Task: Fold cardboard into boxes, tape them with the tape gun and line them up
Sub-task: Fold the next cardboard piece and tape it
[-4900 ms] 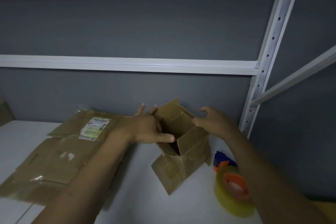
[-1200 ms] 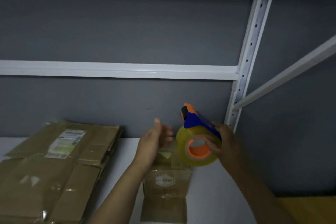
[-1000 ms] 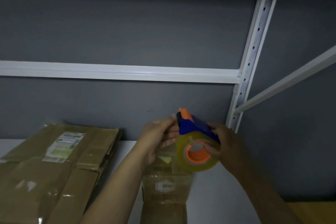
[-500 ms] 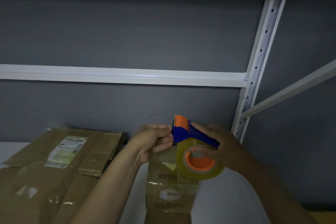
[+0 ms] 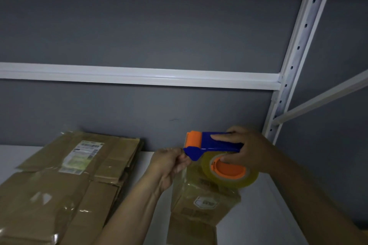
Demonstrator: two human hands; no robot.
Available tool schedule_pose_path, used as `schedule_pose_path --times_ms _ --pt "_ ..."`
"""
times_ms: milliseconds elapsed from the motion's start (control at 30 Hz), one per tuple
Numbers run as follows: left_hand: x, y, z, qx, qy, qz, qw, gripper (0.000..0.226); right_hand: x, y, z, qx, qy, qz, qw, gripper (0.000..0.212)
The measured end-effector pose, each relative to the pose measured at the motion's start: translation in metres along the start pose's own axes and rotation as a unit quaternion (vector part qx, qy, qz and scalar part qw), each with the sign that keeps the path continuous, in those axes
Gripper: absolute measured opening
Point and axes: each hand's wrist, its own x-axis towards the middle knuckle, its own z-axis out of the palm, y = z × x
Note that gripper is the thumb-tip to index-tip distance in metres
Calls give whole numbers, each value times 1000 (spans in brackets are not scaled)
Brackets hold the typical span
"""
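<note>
Nearest you, the folded box point(image 5: 203, 205) stands on the tabletop point(image 5: 258, 215), right under the tape, with flat cardboard point(image 5: 59, 185) stacked to its left. Just above the box, your left hand point(image 5: 169, 163) pinches the loose tape end in curled fingers, probably to start a strip. Your right hand point(image 5: 249, 153) wraps around the tape gun point(image 5: 215, 143), steadying it against that pull. Behind runs the white shelf rail point(image 5: 139, 76).

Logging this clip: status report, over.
Right hand grips tape gun. Left hand pinches tape end. Box stands below on shelf. Nothing in the way.
</note>
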Motion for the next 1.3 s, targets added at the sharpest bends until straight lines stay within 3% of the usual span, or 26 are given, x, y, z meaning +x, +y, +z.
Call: schedule_pose_path --times_ms 167,367,567,767,833,900,967,1000,1033,1300 --pt "6 5 -2 -53 -21 -27 998 13 6 -10 5 21 10 14 1000 57" --pt "-3 -8 -11 -73 -78 -53 993 29 13 -13 20 75 36 3 996 60" --pt "9 -20 -20 -17 21 -15 1000 15 20 -26 -3 -145 -72 -9 987 59" --pt "12 -18 -20 -96 69 -8 993 18 3 -5 -22 -196 -91 29 976 58" --pt "4 -20 -15 -56 73 18 996 17 0 -4 -11 -223 -92 13 970 56" --pt "0 -25 -19 93 116 94 984 15 -2 -2 0 -222 -94 6 970 57" --pt "-1 -26 -29 313 168 186 916 19 -4 -2 1 -220 -89 10 971 57" --pt "1 -27 -34 371 185 207 886 21 -4 -3 0 -228 -89 10 969 56" --pt "1 -27 -38 390 188 207 877 22 -4 -4 0 -237 -89 7 968 56" --pt "9 -28 -51 301 172 140 928 23 2 -11 8 -230 -92 -3 969 56"
